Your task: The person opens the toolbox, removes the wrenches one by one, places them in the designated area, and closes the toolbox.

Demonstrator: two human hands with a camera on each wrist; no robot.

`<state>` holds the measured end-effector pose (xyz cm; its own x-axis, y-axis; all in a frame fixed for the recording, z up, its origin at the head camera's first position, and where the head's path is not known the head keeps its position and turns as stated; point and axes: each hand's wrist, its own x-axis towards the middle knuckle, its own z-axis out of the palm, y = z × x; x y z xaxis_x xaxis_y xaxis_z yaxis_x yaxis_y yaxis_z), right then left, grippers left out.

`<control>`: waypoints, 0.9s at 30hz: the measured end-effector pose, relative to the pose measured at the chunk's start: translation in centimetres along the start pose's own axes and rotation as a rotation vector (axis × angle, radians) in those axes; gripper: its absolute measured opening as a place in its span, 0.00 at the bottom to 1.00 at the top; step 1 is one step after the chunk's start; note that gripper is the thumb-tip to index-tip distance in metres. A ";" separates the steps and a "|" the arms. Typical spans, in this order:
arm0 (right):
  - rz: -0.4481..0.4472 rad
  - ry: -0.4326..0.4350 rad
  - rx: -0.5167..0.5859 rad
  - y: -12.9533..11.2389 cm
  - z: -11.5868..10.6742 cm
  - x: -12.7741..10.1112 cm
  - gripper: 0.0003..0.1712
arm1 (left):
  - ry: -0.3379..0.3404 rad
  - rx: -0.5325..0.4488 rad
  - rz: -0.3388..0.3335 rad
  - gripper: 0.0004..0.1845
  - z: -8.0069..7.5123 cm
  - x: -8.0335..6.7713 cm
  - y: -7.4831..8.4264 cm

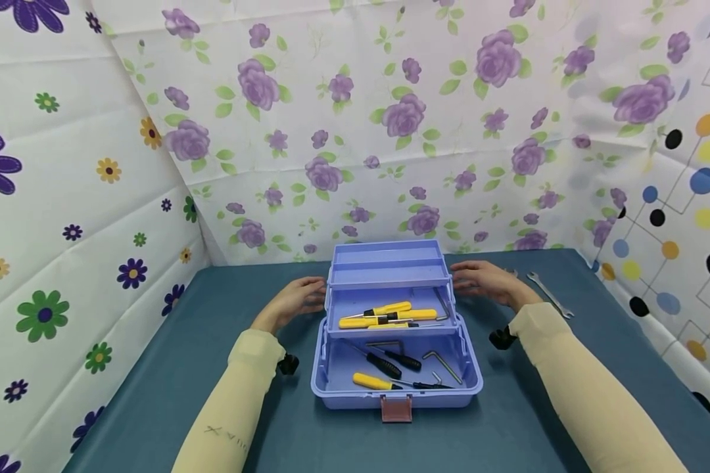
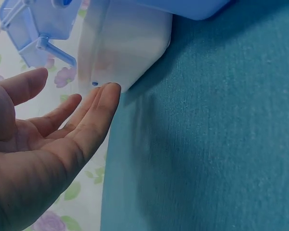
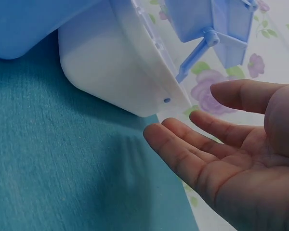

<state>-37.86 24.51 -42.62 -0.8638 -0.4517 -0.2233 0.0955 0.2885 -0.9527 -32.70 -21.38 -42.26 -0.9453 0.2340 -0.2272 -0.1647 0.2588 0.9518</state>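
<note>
Toolbox: your open lilac plastic toolbox (image 1: 396,328) sits mid-counter (image 1: 509,427), trays stepping toward 12 o'clock.
Left hand (image 1: 292,301): fingers relaxed wide, at its 9 o'clock.
Right hand (image 1: 488,282): likewise at 3 o'clock, equally near.

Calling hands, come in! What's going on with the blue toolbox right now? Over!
Left hand and right hand open, either side of the toolbox. Toolbox open, screwdrivers in its tray. Wrench lies beyond the right hand, not in the way.

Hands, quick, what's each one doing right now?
Left hand: open, holding nothing, beside the toolbox.
Right hand: open, holding nothing, beside the toolbox.
</note>
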 end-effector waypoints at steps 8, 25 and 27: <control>0.040 0.015 0.044 -0.1 0.3 0.6 0.34 | -0.058 -0.037 -0.026 0.33 -0.2 1.1 0.3; 0.074 0.041 0.047 0.1 1.6 1.6 0.37 | -0.072 -0.128 -0.053 0.33 -0.2 2.3 0.1; 0.071 0.040 0.052 0.2 1.6 1.6 0.36 | -0.071 -0.143 -0.052 0.31 -0.1 2.4 0.1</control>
<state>-38.49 22.50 -43.47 -0.8730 -0.3971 -0.2833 0.1818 0.2740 -0.9444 -35.01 -20.92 -42.65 -0.9132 0.2904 -0.2858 -0.2557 0.1375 0.9569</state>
